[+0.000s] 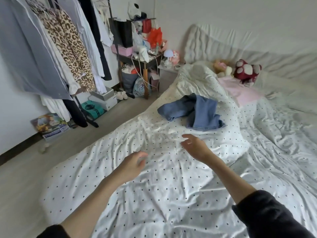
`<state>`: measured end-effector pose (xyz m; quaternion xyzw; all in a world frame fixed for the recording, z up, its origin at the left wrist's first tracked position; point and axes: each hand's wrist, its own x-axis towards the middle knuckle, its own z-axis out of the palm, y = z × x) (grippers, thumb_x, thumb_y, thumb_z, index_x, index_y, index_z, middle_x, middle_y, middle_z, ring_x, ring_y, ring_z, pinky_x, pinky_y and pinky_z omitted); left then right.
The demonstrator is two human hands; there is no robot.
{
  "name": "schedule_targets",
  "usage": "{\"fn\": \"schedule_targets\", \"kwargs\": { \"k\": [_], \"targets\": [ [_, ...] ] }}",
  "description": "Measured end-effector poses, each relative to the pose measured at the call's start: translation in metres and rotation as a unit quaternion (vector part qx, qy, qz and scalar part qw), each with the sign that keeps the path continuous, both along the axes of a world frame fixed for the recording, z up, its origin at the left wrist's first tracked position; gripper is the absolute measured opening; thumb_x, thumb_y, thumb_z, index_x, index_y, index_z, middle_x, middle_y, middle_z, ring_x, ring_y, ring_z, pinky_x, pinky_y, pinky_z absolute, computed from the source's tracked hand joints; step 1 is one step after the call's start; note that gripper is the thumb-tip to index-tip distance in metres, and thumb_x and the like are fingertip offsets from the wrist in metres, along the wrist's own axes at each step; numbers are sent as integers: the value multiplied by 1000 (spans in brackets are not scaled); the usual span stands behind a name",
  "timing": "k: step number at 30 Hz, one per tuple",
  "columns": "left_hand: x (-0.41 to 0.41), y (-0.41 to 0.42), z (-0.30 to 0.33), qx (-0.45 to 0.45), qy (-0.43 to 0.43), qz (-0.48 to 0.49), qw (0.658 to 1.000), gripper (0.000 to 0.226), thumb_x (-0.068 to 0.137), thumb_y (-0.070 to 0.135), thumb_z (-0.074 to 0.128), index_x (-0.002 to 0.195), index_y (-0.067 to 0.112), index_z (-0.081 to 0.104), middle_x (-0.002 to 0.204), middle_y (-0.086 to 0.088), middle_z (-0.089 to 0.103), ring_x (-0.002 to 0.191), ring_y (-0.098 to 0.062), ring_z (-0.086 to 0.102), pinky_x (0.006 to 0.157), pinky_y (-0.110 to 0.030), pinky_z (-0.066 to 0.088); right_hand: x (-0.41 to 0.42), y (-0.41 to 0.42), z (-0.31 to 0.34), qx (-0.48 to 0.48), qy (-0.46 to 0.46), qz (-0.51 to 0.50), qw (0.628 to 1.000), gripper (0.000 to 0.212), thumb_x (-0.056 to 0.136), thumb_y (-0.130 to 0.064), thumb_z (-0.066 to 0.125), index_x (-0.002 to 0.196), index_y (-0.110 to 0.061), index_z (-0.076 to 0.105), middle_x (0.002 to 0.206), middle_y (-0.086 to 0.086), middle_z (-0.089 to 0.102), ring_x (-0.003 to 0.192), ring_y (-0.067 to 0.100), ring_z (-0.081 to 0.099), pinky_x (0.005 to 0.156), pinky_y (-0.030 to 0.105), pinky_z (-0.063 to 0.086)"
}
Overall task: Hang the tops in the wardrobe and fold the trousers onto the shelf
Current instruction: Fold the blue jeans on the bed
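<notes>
Polka-dot bedsheet [171,186] spread wide, blue jeans [193,112] crumpled on it toward the far side, near a rumpled duvet [197,78]. Left hand [132,164] and right hand [195,146] both over the sheet, fingers loosely curled and apart, holding nothing, well short of the jeans. Clothes rack [56,48] at left, hung with a leopard-print top [72,48].
</notes>
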<state>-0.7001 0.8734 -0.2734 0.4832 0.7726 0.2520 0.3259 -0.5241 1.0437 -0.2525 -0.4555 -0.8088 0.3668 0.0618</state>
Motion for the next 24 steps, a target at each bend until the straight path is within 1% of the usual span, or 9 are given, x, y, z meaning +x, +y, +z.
{"fn": "schedule_targets", "kwargs": {
  "k": [3, 6, 9, 11, 14, 17, 20, 22, 24],
  "targets": [
    [-29, 65, -28, -23, -5, -18, 1000, 35, 101, 19, 38, 135, 18, 45, 142, 5, 44, 126, -4, 41, 93, -10, 28, -32, 75, -32, 32, -51, -17, 998, 45, 96, -25, 51, 138, -13, 43, 130, 10, 56, 121, 28, 51, 99, 34, 40],
    [-60, 122, -42, -41, 2, -29, 999, 36, 101, 19, 37, 136, 20, 44, 142, 6, 42, 128, -6, 40, 92, -12, 29, -59, 140, -57, 86, -118, -14, 989, 42, 96, -25, 49, 136, -11, 43, 133, 12, 52, 122, 31, 46, 96, 38, 41],
    [-97, 189, -67, -50, 16, -23, 998, 35, 100, 19, 38, 134, 21, 47, 139, 5, 46, 126, -10, 44, 93, -16, 32, -81, 213, -85, 133, -184, -70, 971, 41, 96, -25, 45, 134, -11, 42, 135, 11, 45, 126, 30, 39, 96, 42, 37],
    [-110, 220, -83, -44, 18, -21, 999, 34, 100, 18, 39, 133, 20, 49, 137, 4, 49, 125, -8, 45, 93, -14, 31, -84, 247, -103, 140, -222, -126, 957, 55, 95, -38, 49, 140, -11, 33, 145, 9, 33, 134, 29, 29, 100, 46, 35],
    [-117, 263, -112, -48, 17, -45, 998, 34, 100, 18, 38, 132, 22, 49, 135, 6, 50, 124, -6, 45, 93, -13, 30, -89, 291, -140, 62, -275, -191, 940, 98, 84, -59, 56, 150, -9, 3, 156, 7, 4, 142, 32, 12, 103, 54, 32],
    [-113, 279, -126, -66, 0, -76, 995, 35, 100, 18, 37, 133, 22, 48, 134, 10, 48, 126, -4, 43, 93, -11, 30, -94, 298, -167, 47, -310, -198, 929, 111, 79, -60, 63, 148, -7, -6, 156, 8, 0, 139, 35, 17, 101, 56, 35],
    [-112, 297, -138, -75, -15, -84, 994, 34, 100, 18, 38, 131, 24, 49, 135, 10, 49, 126, -2, 43, 96, -11, 29, -95, 308, -181, 99, -329, -199, 918, 83, 87, -37, 63, 146, -7, 13, 146, 10, 24, 130, 31, 34, 96, 49, 38],
    [-111, 309, -140, -74, -20, -83, 994, 32, 100, 17, 40, 130, 23, 51, 133, 10, 51, 124, -2, 45, 95, -11, 29, -90, 316, -182, 116, -324, -205, 916, 45, 90, -17, 55, 132, -8, 39, 130, 8, 46, 116, 28, 51, 96, 44, 36],
    [-105, 319, -139, -70, -15, -91, 993, 31, 99, 18, 41, 128, 22, 52, 131, 9, 52, 121, -3, 47, 94, -13, 31, -79, 319, -179, 95, -283, -243, 923, 23, 90, -8, 47, 113, -8, 52, 110, 7, 58, 102, 28, 58, 97, 42, 34]
  ]
}}
